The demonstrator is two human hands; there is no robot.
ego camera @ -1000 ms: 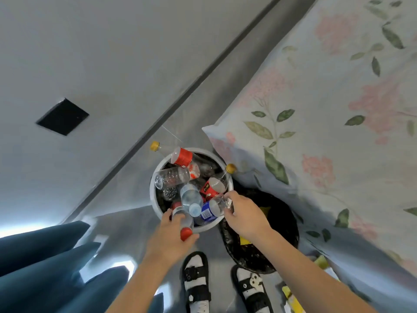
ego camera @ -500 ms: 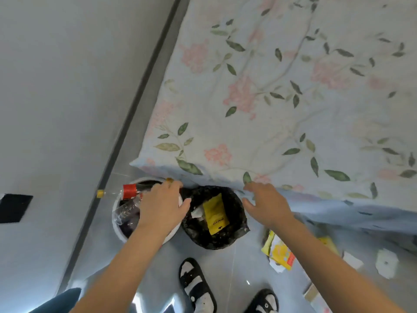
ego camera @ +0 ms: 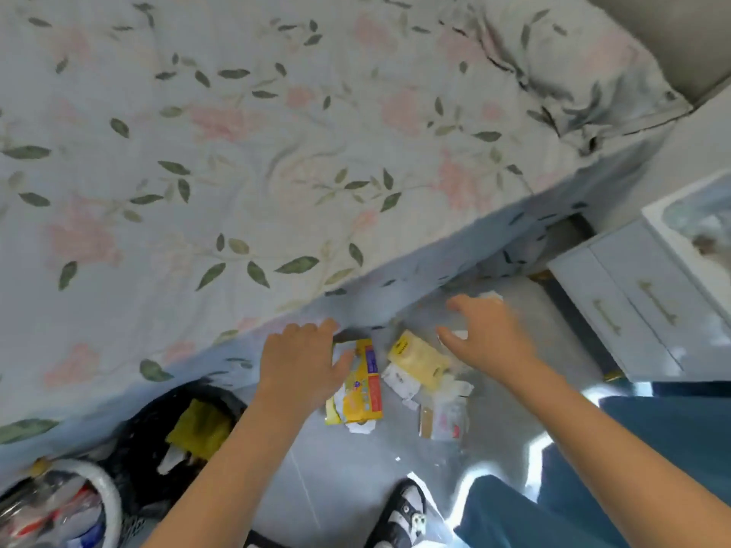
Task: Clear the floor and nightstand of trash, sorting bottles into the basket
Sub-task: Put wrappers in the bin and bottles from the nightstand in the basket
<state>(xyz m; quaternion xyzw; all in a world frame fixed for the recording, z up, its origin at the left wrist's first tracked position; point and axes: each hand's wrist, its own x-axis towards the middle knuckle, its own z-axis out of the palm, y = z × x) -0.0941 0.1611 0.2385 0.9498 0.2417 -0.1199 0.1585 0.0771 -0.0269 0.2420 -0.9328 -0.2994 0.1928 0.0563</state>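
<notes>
Both hands reach down spread and holding nothing — the left hand [ego camera: 300, 365] touching a yellow wrapper [ego camera: 362, 389], the right hand [ego camera: 486, 334] over floor [ego camera: 336, 468] litter — basket [ego camera: 106, 492] at 8 o'clock.

Two hands: left hand [ego camera: 300, 365], right hand [ego camera: 488, 338]. One white basket [ego camera: 112, 500]. One black trash bag [ego camera: 158, 425]. One nightstand [ego camera: 648, 306], two drawer handles. One sandal [ego camera: 403, 516].

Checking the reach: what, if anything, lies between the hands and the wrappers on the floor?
Nothing visible. The left hand is already at the yellow wrapper; the right hand hovers open above the pale yellow packet, bare floor around.
</notes>
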